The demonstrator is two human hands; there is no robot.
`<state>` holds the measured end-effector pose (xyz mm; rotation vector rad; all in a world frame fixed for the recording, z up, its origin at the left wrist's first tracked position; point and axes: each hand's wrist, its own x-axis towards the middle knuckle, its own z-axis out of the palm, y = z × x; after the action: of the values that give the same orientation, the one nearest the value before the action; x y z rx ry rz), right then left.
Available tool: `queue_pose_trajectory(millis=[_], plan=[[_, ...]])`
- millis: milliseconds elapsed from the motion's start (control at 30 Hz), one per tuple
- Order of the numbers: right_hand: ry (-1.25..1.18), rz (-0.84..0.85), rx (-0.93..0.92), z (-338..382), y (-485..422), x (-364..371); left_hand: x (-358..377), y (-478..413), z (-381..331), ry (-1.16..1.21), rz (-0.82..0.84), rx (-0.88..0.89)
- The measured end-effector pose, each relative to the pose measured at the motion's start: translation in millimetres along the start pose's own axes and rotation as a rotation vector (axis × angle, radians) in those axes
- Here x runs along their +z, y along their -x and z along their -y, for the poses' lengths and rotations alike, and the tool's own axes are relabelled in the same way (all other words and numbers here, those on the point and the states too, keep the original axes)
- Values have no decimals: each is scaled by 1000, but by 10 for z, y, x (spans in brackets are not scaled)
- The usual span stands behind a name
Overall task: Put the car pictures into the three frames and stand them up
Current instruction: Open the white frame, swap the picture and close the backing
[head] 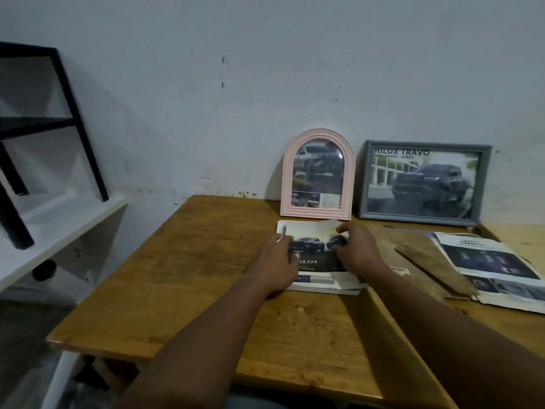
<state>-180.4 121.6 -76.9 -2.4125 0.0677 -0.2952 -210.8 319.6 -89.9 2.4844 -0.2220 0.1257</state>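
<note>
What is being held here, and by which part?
The car picture, lying flat: the right hand pinches its right edge, and the left hand rests on its left side; whether it grips cannot be told.
</note>
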Motion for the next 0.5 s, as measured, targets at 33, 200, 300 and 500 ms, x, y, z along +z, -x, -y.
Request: queue_pose_trajectory(millis=[33,200,300,500], plan=[[36,-3,0,17,20,69,-9,-10,21,-4,-12,-14],[320,-1,-25,200,139,312,-43,-35,108,-38,-18,-12],[353,51,-60,179,131,275,-9,-25,139,-66,-16,4],[333,172,-160,-44,68,153,94,-15,121,-88,-77,41]])
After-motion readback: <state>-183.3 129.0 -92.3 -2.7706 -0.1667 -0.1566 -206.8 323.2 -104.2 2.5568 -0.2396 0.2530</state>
